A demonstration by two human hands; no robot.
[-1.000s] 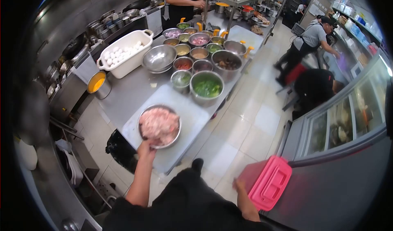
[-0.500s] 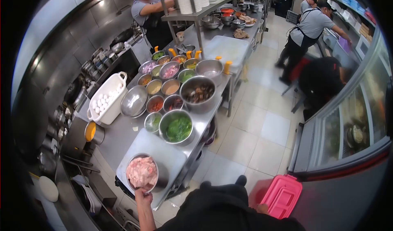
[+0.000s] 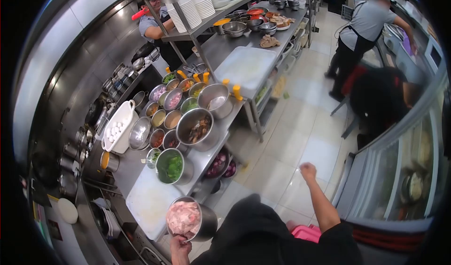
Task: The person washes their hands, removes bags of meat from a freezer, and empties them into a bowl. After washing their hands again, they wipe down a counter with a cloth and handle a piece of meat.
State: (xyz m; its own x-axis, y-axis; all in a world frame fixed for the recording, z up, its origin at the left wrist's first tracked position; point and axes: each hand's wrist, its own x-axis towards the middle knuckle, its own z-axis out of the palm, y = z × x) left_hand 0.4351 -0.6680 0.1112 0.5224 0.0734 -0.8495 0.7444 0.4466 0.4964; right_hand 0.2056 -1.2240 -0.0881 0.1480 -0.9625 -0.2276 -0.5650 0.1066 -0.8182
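Note:
My left hand grips the near rim of a steel pot heaped with pale pink raw meat. The pot is tilted and held close to my body, beside the near end of the counter. My right hand is out over the tiled floor with its fingers curled in, and nothing shows in it. A white cutting board lies on the counter just left of the pot. Behind it stand a pot of green leaves and a larger pot of dark brown pieces.
Several small bowls of chopped ingredients crowd the counter beside a white tub of eggs. A pink plastic lid is low by my right arm. At right is a glass-door fridge. Two people work at the right; another stands behind the shelf.
My left hand has lifted the pot of meat off the cutting board and brought it right, toward me. My right hand has left the pink container and swung forward over the floor.

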